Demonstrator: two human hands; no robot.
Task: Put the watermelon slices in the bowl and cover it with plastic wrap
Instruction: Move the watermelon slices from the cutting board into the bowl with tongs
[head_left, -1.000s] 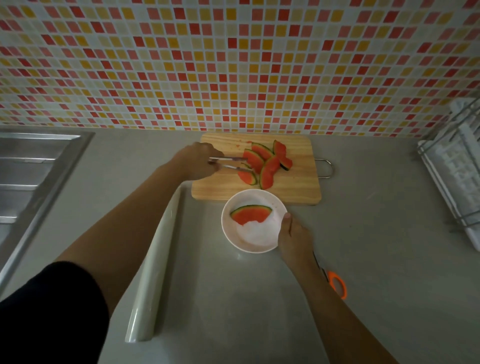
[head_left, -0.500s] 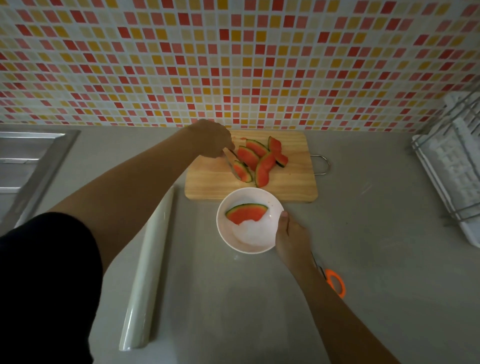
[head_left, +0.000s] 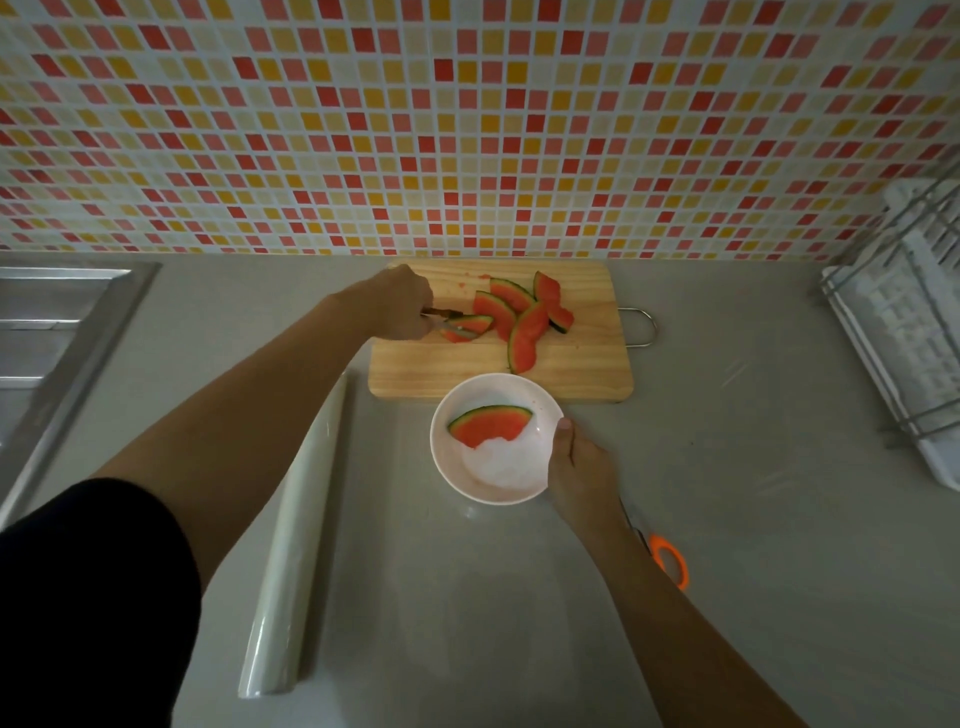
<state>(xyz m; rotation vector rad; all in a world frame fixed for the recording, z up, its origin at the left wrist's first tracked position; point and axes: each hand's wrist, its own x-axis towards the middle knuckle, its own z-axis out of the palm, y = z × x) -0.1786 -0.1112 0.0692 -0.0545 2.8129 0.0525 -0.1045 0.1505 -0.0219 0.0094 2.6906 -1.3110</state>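
Observation:
A white bowl (head_left: 452, 467) stands on the grey counter in front of a wooden cutting board (head_left: 431, 371). One watermelon slice (head_left: 488, 423) lies inside the bowl. Several more slices (head_left: 524, 322) lie on the board. My left hand (head_left: 397, 306) holds metal tongs (head_left: 441, 319), and the tongs pinch a small slice (head_left: 470, 327) at the board's left side. My right hand (head_left: 579, 465) grips the bowl's right rim with the thumb on the edge. A roll of plastic wrap (head_left: 298, 540) lies to the left of the bowl, partly under my left forearm.
Orange-handled scissors (head_left: 670, 561) lie just behind my right wrist. A steel sink (head_left: 52, 332) sits at the far left. A white dish rack (head_left: 904, 332) occupies the right edge. A tiled wall rises right behind the board.
My left hand has closed the tongs on a small slice and drawn it left, away from the pile. My right hand has stayed on the bowl's rim.

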